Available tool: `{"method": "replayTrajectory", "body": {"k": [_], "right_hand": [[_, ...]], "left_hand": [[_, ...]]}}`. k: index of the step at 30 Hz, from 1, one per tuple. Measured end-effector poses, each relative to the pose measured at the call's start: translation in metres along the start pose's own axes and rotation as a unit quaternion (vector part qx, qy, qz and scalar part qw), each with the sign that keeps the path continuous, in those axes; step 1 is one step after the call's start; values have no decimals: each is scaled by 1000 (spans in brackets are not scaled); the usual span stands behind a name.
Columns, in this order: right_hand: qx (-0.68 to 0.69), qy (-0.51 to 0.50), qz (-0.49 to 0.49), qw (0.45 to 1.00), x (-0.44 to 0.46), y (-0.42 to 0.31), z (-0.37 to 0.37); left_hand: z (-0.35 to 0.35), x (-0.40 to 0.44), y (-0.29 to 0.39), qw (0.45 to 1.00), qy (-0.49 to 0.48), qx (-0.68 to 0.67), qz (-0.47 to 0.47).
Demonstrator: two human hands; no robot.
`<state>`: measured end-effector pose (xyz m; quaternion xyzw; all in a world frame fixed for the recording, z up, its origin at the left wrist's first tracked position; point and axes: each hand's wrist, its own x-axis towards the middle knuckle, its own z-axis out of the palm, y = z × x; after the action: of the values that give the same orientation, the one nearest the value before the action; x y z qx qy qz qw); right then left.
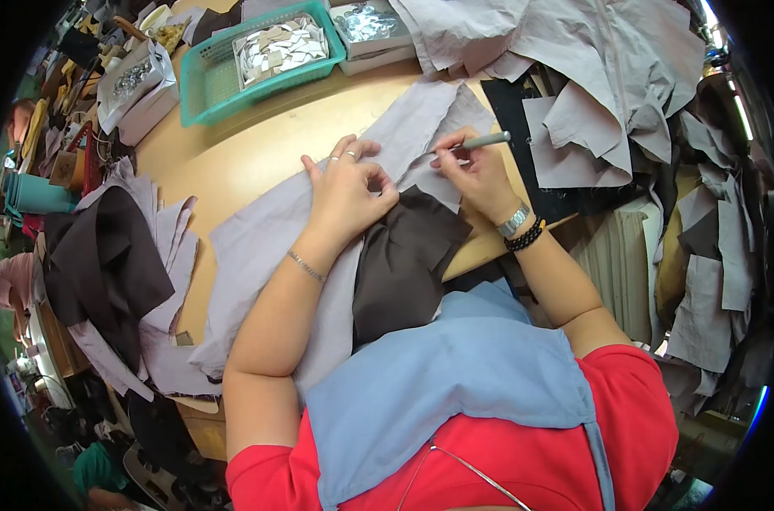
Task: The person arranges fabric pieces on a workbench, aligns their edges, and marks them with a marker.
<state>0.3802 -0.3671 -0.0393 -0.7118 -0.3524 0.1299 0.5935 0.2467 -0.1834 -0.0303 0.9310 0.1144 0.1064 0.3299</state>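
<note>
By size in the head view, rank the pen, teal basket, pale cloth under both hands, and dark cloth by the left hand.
1. Pale cloth
2. Teal basket and dark cloth, too alike to rank
3. Pen

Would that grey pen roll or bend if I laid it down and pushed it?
The grey pen would probably roll, because its barrel looks slim and round. It likely won't bend much: it sticks out straight from the right hand.
</note>
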Motion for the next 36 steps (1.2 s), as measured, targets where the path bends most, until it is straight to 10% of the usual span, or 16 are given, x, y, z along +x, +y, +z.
{"method": "replayTrajectory", "body": {"k": [36], "right_hand": [[-150, -20, -82, 985, 6, -8, 7]], "left_hand": [[13, 1, 0, 999, 25, 40, 25]]}}
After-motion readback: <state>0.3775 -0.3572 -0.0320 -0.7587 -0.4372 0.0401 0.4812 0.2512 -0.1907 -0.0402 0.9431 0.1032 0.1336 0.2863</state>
